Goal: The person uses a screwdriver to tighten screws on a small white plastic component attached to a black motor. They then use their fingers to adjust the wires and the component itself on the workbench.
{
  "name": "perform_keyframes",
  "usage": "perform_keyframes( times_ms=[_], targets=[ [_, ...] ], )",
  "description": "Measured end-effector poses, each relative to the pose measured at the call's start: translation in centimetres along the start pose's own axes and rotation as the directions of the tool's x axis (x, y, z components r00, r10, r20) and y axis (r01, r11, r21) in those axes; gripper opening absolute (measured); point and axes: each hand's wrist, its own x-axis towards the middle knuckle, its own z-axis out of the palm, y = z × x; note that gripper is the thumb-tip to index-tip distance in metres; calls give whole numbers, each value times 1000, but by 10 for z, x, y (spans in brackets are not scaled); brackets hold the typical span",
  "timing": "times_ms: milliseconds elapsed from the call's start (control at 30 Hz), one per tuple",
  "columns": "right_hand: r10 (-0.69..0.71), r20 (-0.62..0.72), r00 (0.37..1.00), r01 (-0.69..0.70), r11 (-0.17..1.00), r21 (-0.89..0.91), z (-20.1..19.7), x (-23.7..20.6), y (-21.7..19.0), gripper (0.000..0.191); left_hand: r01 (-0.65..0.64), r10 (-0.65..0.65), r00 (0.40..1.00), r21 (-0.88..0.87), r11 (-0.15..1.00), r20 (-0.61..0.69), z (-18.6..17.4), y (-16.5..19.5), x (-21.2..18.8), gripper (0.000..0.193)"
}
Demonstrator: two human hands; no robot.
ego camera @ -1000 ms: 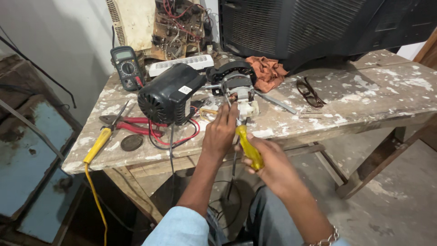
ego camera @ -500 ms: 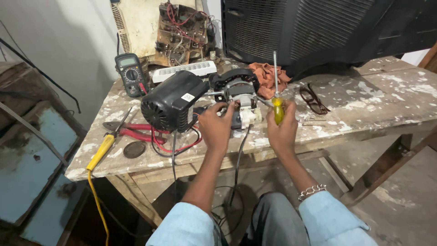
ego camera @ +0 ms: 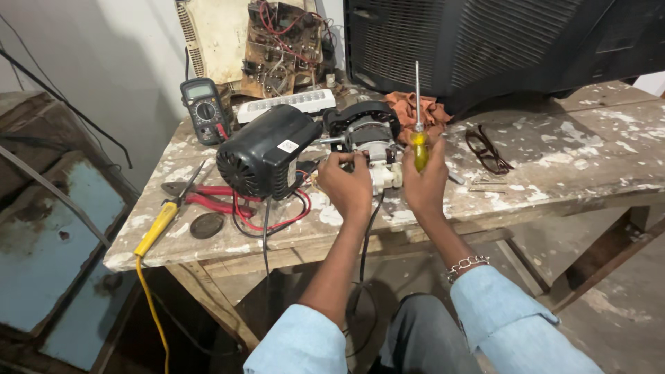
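While the left hand (ego camera: 346,183) rests its fingers on the near side of the motor (ego camera: 364,142), curled against the metal core, the right hand (ego camera: 426,183) is wrapped tight round the yellow handle of a screwdriver (ego camera: 418,118) — shaft upright, tip pointing up. Both hands sit close together at the middle of the table (ego camera: 568,173), just right of the black housing (ego camera: 267,152), which lies on its side touching the motor. A white plastic part shows between the two hands, at the motor's near edge.

Red and black wires (ego camera: 277,218) loop out from under the housing toward the near edge. Left of it lie red-handled pliers (ego camera: 208,197) and a dark round cap (ego camera: 206,225); a yellow-handled tool (ego camera: 158,225) lies at the left near corner, its yellow cord hanging down. Farther back stand a multimeter (ego camera: 202,107), a white power strip (ego camera: 287,105) and a bare circuit board (ego camera: 284,45). An orange rag (ego camera: 415,107) lies behind the screwdriver — spectacles (ego camera: 488,149) to the right.
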Motion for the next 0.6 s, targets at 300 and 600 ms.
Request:
perform_keyframes(
  times_ms=[300, 600],
  targets=[
    [-9, 11, 1000, 10, 995, -102, 2, -3, 15, 29, -281, 272, 960, 226, 933, 69, -5, 7, -5, 16],
    [70, 58, 996, -66, 995, -69, 1, -1, 14, 29, -210, 200, 973, 78, 974, 118, -32, 7, 4, 26]
  ],
)
